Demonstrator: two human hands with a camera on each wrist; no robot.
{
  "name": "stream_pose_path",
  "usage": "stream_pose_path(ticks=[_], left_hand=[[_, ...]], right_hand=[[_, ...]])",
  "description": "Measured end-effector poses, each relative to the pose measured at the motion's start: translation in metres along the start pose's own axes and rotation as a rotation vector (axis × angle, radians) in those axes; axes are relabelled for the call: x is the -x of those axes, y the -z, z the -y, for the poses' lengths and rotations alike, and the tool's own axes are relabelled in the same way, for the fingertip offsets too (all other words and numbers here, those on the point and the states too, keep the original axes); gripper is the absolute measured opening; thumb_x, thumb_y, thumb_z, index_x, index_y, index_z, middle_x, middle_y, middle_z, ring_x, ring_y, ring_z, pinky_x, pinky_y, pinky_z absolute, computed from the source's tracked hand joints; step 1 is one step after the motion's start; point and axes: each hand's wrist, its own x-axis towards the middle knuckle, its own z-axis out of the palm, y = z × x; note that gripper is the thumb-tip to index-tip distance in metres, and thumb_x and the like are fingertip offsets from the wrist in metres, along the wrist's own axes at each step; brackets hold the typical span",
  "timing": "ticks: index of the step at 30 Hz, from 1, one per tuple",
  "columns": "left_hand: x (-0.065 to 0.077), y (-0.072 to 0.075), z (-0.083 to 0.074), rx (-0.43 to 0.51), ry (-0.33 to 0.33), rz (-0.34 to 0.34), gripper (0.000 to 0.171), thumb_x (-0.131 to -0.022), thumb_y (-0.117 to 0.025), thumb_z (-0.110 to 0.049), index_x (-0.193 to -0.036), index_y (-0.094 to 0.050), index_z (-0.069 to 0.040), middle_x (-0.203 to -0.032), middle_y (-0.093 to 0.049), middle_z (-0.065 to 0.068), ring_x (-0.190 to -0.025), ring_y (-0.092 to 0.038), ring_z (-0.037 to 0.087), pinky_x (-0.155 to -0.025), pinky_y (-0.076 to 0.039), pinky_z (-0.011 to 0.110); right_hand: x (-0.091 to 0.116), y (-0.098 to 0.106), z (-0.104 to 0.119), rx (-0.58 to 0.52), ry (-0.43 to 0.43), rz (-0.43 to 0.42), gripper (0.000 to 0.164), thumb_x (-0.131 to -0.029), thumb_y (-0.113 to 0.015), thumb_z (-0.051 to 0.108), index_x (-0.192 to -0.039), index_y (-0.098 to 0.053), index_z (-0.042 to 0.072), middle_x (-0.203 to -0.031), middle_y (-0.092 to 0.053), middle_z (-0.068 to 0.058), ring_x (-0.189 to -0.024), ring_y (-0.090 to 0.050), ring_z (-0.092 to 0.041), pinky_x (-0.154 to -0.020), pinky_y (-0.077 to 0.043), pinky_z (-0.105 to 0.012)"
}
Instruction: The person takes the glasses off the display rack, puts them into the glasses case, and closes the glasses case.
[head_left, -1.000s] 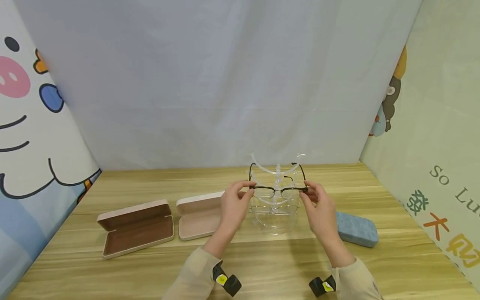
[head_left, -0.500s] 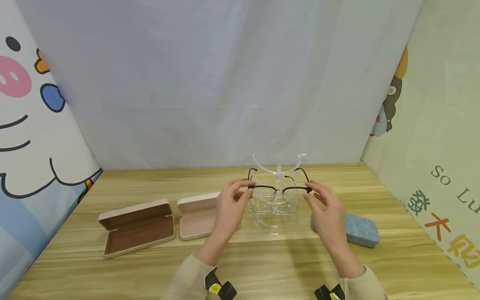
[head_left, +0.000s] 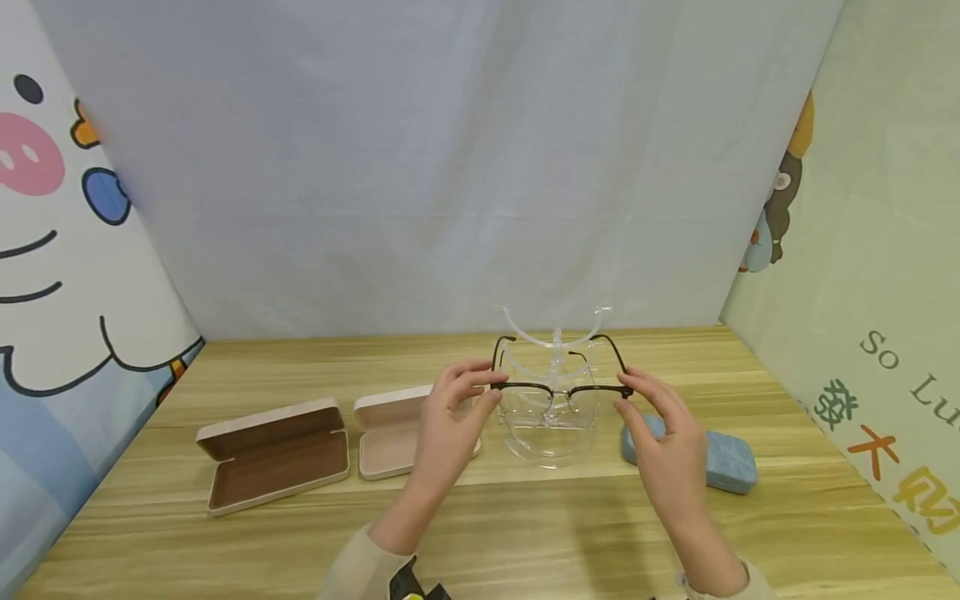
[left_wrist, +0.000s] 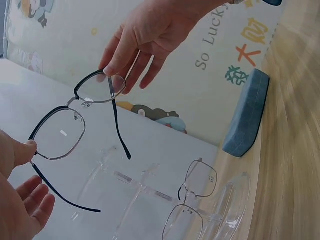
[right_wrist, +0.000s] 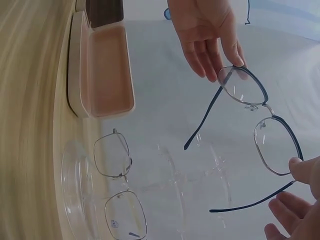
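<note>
A pair of black half-rim eyeglasses (head_left: 528, 385) is held by both hands in front of a clear tiered display stand (head_left: 557, 342). My left hand (head_left: 454, 421) pinches the glasses at their left corner, thumb below and fingers above. At the right corner my right hand (head_left: 667, 437) does the same. The temples are unfolded and point back toward the stand. A second pair, thin metal-rimmed eyeglasses (right_wrist: 112, 155), sits on a lower tier of the stand. The head view shows that pair only faintly, partly behind the held glasses.
To the left lie two open glasses cases: a brown-lined one (head_left: 277, 467) and a pink-lined one (head_left: 390, 450), the latter partly behind my left hand. A closed blue case (head_left: 731, 461) lies at the right, partly covered by my right hand. A pale curtain (head_left: 375, 183) hangs behind the table.
The held glasses have come away from the stand, toward me and slightly lower. Both hands moved back with them and a little apart. The cases and stand stayed put.
</note>
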Motion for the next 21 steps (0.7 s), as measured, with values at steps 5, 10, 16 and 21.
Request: stream_pose_path(ticks=[5, 10, 16, 21], left_hand=[[0.006, 0.005, -0.015, -0.018, -0.023, 0.019, 0.014, -0.084, -0.064, -0.015, -0.097, -0.069, -0.012, -0.115, -0.056, 0.004, -0.111, -0.049, 0.014, -0.092, -0.045, 0.034], [0.011, 0.009, -0.027, -0.041, -0.024, 0.029, 0.013, -0.084, -0.064, -0.016, -0.096, -0.069, -0.014, -0.116, -0.056, 0.002, -0.111, -0.05, 0.013, -0.093, -0.043, 0.034], [0.013, 0.013, -0.031, -0.006, -0.055, 0.019, 0.015, -0.083, -0.065, -0.016, -0.097, -0.069, -0.013, -0.118, -0.056, 0.004, -0.113, -0.048, 0.013, -0.097, -0.038, 0.033], [0.013, 0.016, -0.035, 0.048, -0.033, 0.011, 0.015, -0.084, -0.064, -0.013, -0.098, -0.068, -0.009, -0.122, -0.055, 0.007, -0.117, -0.047, 0.013, -0.099, -0.038, 0.027]], right_hand=[[0.007, 0.006, 0.01, -0.126, 0.009, -0.015, 0.027, -0.083, -0.063, 0.001, -0.109, -0.065, 0.008, -0.117, -0.06, -0.005, -0.112, -0.051, -0.003, -0.091, -0.039, -0.01], [0.014, 0.011, 0.018, -0.232, 0.023, -0.025, 0.028, -0.081, -0.062, -0.005, -0.109, -0.064, 0.002, -0.117, -0.06, -0.006, -0.113, -0.05, -0.007, -0.096, -0.038, -0.014], [0.017, 0.014, 0.03, -0.312, 0.096, -0.038, 0.03, -0.079, -0.06, -0.013, -0.108, -0.061, -0.007, -0.116, -0.06, -0.005, -0.112, -0.051, -0.012, -0.098, -0.038, -0.018], [0.016, 0.013, 0.037, -0.41, 0.11, -0.025, 0.03, -0.08, -0.058, -0.014, -0.109, -0.059, -0.009, -0.116, -0.06, -0.005, -0.114, -0.052, -0.014, -0.098, -0.039, -0.022]])
